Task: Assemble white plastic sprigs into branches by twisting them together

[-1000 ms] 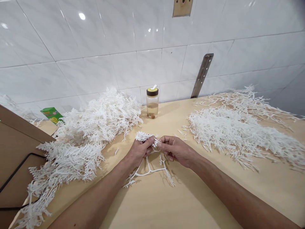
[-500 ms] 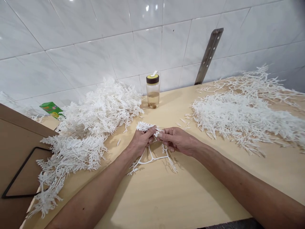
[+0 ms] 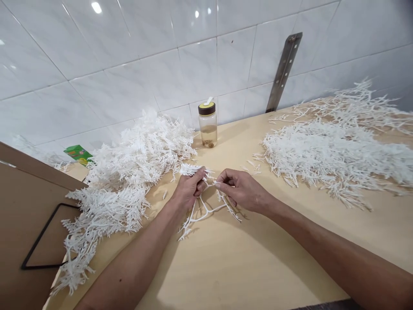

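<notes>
White sprigs point(image 3: 189, 169) pinched in my left hand point(image 3: 189, 189); my right hand point(image 3: 240, 190), pinching a twig point(image 3: 214, 182), had drawn slightly away, seemingly working it loose.

Wall point(image 3: 158, 82): pale, glossy tile with faint grey veining and thin joint lines; one small dark spot point(image 3: 232, 41) noted on a tile. Surface turns greyer toward the right edge. Bright light reflections point(image 3: 96, 7) show along the upper tiles. Metal bracket point(image 3: 282, 75): perforated, standing at a slant against the wall at the table's rear edge. Table point(image 3: 213, 262): light wood-toned top, smooth, with soft shadows. Brown panel point(image 3: 22, 202) at left, material unclear, bears a thin black outline point(image 3: 39, 237).
</notes>
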A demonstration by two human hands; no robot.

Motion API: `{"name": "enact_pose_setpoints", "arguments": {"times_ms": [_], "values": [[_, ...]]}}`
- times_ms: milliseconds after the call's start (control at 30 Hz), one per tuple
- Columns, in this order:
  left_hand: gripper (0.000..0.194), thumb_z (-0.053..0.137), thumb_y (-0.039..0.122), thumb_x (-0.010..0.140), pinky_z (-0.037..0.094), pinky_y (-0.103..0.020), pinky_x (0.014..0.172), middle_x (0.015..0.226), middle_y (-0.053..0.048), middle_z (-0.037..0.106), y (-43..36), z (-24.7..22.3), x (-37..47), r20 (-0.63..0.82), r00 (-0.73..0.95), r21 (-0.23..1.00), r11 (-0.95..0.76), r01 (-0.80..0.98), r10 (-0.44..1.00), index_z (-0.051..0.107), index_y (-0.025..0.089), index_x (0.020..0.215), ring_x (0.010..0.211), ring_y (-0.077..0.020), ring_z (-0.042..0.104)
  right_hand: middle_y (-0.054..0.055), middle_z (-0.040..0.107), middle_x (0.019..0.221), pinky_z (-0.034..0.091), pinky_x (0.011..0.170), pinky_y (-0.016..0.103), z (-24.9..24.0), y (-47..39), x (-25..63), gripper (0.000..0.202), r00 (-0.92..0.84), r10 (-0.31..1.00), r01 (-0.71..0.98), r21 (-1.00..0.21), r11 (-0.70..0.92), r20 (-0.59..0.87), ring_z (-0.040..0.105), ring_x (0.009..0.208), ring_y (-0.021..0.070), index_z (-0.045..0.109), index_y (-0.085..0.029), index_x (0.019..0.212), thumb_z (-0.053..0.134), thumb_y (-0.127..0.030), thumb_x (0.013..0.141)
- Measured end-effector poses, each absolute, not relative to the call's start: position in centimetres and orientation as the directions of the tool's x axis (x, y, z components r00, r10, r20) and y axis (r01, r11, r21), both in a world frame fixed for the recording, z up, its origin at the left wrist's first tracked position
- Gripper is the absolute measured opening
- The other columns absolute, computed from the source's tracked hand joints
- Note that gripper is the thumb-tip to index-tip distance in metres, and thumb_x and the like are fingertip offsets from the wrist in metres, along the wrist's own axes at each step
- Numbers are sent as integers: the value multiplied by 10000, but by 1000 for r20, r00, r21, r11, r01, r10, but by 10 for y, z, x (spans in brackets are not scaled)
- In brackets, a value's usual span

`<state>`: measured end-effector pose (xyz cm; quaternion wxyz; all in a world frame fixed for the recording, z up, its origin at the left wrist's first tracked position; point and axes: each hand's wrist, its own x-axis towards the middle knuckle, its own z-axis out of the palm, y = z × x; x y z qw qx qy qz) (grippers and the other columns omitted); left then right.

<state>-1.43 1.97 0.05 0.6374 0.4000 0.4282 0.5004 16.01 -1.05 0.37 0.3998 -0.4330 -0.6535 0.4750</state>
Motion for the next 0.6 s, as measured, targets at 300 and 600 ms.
{"name": "enact_pose_setpoints", "arguments": {"times_ms": [300,600], "values": [[451,813,465,645,72,-193,406,557,65,387,13,4,-19,-116,298,961,183,-209,947,485,157,665,421,-15,272,2,601,635,374,435,248,7,2,182,264,-38,987,371,-915,157,154,483,437,106,634,-194,805,603,-456,817],[419,829,435,637,86,-191,405,549,73,374,12,4,-19,-137,303,961,201,-192,943,528,154,717,421,-18,273,33,626,758,442,506,260,4,16,204,289,106,978,498,-861,104,179,554,496,116,645,-165,971,610,-403,812]]}}
